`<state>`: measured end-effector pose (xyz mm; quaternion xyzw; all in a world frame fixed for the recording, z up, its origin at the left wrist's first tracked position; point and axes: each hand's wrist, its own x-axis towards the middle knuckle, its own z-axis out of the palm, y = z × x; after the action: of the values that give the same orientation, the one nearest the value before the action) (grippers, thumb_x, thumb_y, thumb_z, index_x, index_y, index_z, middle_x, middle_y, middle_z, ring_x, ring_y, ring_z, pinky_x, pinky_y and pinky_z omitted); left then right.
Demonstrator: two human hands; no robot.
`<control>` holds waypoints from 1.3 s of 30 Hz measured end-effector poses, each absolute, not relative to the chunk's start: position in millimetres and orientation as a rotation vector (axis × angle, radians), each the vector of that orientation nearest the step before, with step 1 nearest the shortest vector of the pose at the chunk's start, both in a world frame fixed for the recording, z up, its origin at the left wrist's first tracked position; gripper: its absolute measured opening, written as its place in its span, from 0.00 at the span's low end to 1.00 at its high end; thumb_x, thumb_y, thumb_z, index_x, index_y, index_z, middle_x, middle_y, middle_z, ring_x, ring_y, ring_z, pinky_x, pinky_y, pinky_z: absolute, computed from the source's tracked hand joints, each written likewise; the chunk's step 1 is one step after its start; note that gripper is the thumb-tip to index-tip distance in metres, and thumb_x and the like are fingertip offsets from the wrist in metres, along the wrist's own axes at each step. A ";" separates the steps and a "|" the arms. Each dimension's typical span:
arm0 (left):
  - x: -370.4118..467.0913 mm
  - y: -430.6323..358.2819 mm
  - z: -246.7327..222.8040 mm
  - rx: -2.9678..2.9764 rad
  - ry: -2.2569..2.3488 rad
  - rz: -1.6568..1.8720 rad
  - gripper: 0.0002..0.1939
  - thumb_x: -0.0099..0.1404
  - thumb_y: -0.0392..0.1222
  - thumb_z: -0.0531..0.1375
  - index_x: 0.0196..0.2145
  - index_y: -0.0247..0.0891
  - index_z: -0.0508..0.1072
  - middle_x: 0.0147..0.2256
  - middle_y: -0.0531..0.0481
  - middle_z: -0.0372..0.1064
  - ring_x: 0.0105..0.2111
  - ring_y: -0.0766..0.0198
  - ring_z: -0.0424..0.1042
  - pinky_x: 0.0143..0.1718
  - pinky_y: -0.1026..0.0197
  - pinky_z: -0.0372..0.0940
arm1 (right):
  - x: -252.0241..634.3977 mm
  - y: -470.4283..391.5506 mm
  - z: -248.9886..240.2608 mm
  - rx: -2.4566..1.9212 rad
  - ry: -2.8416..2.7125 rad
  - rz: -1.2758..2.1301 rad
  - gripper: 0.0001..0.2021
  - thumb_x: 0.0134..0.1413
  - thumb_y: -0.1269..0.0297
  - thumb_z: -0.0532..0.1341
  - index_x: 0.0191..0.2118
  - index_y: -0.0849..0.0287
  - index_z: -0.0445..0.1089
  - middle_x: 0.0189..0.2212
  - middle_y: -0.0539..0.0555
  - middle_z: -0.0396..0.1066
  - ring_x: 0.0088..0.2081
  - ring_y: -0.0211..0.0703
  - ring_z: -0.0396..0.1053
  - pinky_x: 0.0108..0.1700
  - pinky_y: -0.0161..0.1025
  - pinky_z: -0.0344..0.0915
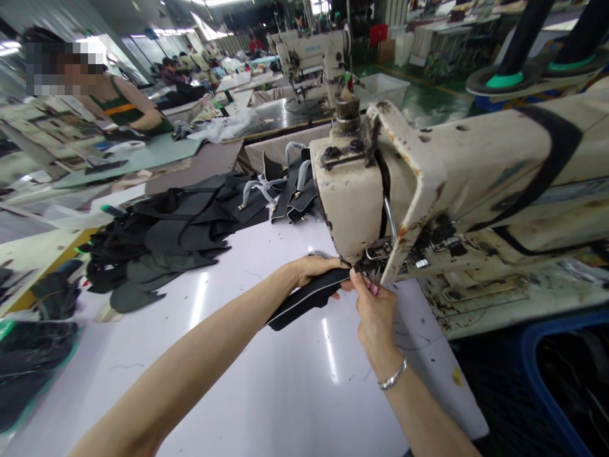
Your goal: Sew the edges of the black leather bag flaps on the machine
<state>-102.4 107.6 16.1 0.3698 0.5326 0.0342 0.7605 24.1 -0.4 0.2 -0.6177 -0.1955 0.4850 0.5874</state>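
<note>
A black fabric piece (309, 297) with a pale line along its length lies under the head of an old cream sewing machine (354, 197). My left hand (316, 268) grips its far side, close to the needle area, with the fingertips partly hidden beneath the fabric. On the near side, my right hand (375, 311) pinches the end of the piece with thumb and fingers. Something small and pinkish shows in or beside the right fingers; I cannot make out what it is. A silver bracelet (394, 374) circles my right wrist.
Dark cut pieces (176, 222) are heaped at the left of the white table (285, 393). Behind them lie black parts with plastic-wrapped straps (261, 189). A blue bin (528, 355) stands at the right. A co-worker (124, 105) sits at the far left.
</note>
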 end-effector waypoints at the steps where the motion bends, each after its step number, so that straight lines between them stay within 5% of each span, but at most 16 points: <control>1: -102.2 104.7 14.0 0.798 1.131 0.103 0.18 0.51 0.55 0.74 0.32 0.40 0.78 0.36 0.40 0.82 0.37 0.51 0.82 0.33 0.55 0.77 | 22.4 0.3 1.7 -1.425 -0.425 1.144 0.19 0.49 0.48 0.71 0.24 0.62 0.76 0.21 0.56 0.75 0.22 0.40 0.66 0.21 0.35 0.54; 4: -99.6 93.4 10.6 0.765 1.073 0.236 0.22 0.48 0.53 0.77 0.36 0.41 0.78 0.39 0.42 0.82 0.38 0.53 0.82 0.34 0.54 0.77 | 19.4 0.7 6.5 -1.372 -0.368 1.174 0.17 0.47 0.51 0.71 0.24 0.61 0.75 0.21 0.54 0.73 0.19 0.36 0.61 0.18 0.34 0.48; 13: -86.5 59.0 14.5 0.516 1.205 0.463 0.26 0.50 0.52 0.77 0.44 0.41 0.78 0.32 0.47 0.81 0.30 0.55 0.81 0.31 0.55 0.78 | 24.4 -1.4 -2.6 -1.369 -0.420 1.115 0.15 0.46 0.54 0.71 0.21 0.60 0.72 0.20 0.54 0.73 0.23 0.40 0.67 0.21 0.35 0.59; 18: -70.2 33.8 20.9 0.384 1.263 0.625 0.26 0.55 0.54 0.74 0.47 0.42 0.77 0.31 0.49 0.81 0.26 0.58 0.79 0.27 0.59 0.76 | 30.8 -0.8 -7.2 -1.381 -0.433 1.124 0.18 0.44 0.54 0.72 0.18 0.58 0.67 0.16 0.48 0.65 0.19 0.36 0.59 0.20 0.35 0.55; 25: -30.4 -2.2 22.3 0.255 1.266 0.981 0.22 0.64 0.52 0.68 0.55 0.50 0.74 0.38 0.54 0.81 0.34 0.62 0.81 0.35 0.64 0.75 | 51.4 1.5 -4.4 -1.356 -0.431 1.186 0.19 0.38 0.54 0.75 0.17 0.58 0.67 0.16 0.45 0.61 0.20 0.35 0.56 0.21 0.34 0.56; 32: 0.7 -17.1 15.3 0.083 1.209 1.188 0.31 0.65 0.51 0.68 0.63 0.54 0.64 0.43 0.55 0.81 0.42 0.60 0.82 0.41 0.63 0.75 | 82.5 1.4 8.0 -1.423 -0.656 1.304 0.13 0.40 0.56 0.75 0.25 0.62 0.80 0.24 0.54 0.76 0.26 0.43 0.70 0.27 0.36 0.65; 39: 6.9 -11.4 16.3 0.075 1.190 1.310 0.35 0.63 0.50 0.69 0.65 0.50 0.65 0.40 0.52 0.81 0.39 0.60 0.82 0.41 0.62 0.75 | 88.0 3.3 10.1 -1.471 -0.753 1.261 0.12 0.40 0.55 0.75 0.22 0.59 0.80 0.23 0.54 0.78 0.26 0.46 0.73 0.28 0.38 0.65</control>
<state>6.9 -11.4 16.3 0.0328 0.5204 0.5725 0.6328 88.0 3.3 10.1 -0.6100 -0.3124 0.5230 0.5068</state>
